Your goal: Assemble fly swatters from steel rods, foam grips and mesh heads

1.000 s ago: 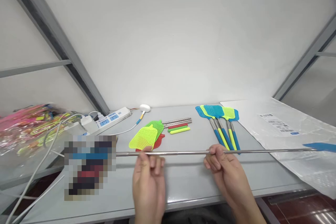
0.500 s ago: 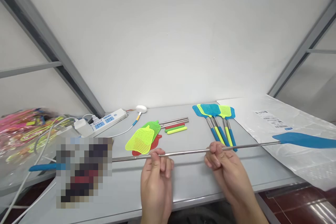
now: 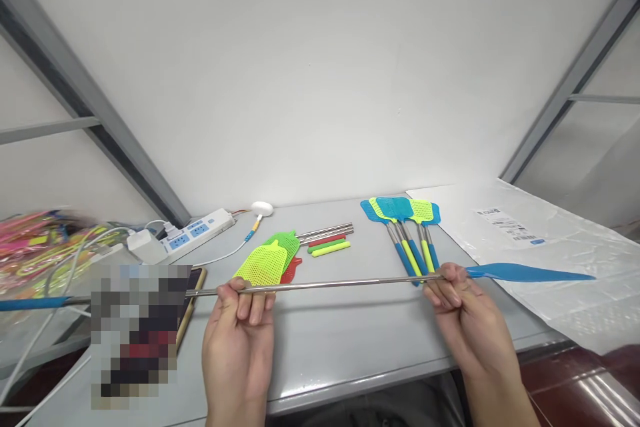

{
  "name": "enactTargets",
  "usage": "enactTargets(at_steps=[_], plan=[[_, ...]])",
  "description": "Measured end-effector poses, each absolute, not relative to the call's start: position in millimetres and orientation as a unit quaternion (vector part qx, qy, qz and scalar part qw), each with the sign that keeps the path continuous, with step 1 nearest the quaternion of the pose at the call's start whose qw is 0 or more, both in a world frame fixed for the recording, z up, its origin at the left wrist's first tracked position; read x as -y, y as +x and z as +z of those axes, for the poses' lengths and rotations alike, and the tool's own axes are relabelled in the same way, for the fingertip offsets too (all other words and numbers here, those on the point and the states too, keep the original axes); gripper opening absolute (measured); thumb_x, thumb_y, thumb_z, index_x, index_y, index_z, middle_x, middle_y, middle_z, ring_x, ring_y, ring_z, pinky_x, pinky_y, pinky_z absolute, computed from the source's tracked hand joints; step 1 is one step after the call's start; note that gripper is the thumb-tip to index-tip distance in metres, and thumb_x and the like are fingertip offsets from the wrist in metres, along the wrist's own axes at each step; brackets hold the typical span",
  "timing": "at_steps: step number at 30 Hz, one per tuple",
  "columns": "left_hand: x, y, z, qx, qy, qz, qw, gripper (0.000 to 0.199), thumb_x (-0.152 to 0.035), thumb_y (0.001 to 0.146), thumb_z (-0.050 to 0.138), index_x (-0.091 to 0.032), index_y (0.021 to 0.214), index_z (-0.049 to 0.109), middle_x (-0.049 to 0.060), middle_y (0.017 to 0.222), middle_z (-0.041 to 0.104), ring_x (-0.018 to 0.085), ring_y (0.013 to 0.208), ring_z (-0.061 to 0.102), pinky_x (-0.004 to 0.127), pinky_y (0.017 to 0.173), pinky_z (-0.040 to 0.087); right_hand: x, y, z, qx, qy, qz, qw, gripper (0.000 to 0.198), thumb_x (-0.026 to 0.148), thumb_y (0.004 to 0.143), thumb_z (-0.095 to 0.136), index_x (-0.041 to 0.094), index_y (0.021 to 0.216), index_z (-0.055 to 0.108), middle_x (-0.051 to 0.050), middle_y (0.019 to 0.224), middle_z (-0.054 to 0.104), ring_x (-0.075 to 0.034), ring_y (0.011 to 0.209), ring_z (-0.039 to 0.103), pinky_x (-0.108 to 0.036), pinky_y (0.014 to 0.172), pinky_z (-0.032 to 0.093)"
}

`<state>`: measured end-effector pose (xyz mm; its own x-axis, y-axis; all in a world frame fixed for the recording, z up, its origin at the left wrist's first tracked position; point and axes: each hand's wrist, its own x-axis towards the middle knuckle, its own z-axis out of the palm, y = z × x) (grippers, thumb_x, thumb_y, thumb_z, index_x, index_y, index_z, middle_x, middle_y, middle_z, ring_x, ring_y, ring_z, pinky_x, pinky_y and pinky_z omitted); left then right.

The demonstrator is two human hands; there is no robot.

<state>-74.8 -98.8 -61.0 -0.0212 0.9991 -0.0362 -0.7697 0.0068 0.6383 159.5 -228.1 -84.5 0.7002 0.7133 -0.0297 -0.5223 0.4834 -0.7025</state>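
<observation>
A blue fly swatter (image 3: 330,285) with a long metal telescopic rod stretches sideways across the view above the table. My left hand (image 3: 239,327) pinches the rod left of its middle. My right hand (image 3: 467,317) is closed on the rod near its right end, just short of the blue swatter head (image 3: 525,272). At the far left, the swatter's blue grip (image 3: 33,303) runs out of view. Behind the rod lie loose swatter heads, a yellow-green one (image 3: 263,263), a green one (image 3: 287,241) and a red one (image 3: 291,271), partly overlapping.
Several blue and yellow-green swatters (image 3: 400,208) lie fanned at the back. Metal rods (image 3: 330,231) and coloured grips (image 3: 330,249) sit mid-table. A power strip (image 3: 197,235), bagged colourful items (image 3: 50,247) and a blurred-out phone (image 3: 189,313) are left; a white plastic bag (image 3: 555,287) lies right.
My hands have moved apart along the rod, the left one leftward and the right one rightward to near the swatter head. The swatter has shifted left, its head now seen more edge-on.
</observation>
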Motion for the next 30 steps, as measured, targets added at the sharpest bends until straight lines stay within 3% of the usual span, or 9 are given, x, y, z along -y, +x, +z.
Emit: enactTargets(at_steps=[15, 21, 30], plan=[[103, -80, -69, -0.276, 0.193, 0.691, 0.640, 0.018, -0.034, 0.086, 0.066, -0.017, 0.091, 0.064, -0.009, 0.058, 0.033, 0.005, 0.048, 0.030, 0.020, 0.055, 0.041, 233, 185, -90, 0.023, -0.291, 0.252, 0.923, 0.011, 0.018, 0.093, 0.058, 0.015, 0.084, 0.063, 0.008, 0.053, 0.031, -0.007, 0.049, 0.029, -0.016, 0.050, 0.040], [132, -49, -78, -0.300, 0.191, 0.657, 0.665, 0.022, -0.038, 0.084, 0.069, -0.017, 0.088, 0.062, -0.008, 0.059, 0.036, 0.004, 0.048, 0.031, 0.021, 0.055, 0.039, 231, 164, -97, 0.035, -0.330, 0.224, 0.916, 0.020, 0.037, 0.093, 0.059, 0.020, 0.082, 0.062, 0.007, 0.055, 0.033, -0.010, 0.053, 0.032, -0.021, 0.057, 0.042], [170, -10, -95, -0.322, 0.204, 0.581, 0.719, 0.031, -0.047, 0.082, 0.068, -0.017, 0.092, 0.065, -0.008, 0.054, 0.032, 0.005, 0.049, 0.028, 0.022, 0.055, 0.033, 219, 107, -84, 0.104, -0.341, 0.267, 0.895, 0.029, 0.039, 0.096, 0.052, 0.021, 0.074, 0.056, 0.005, 0.058, 0.034, -0.011, 0.058, 0.035, -0.025, 0.060, 0.038]])
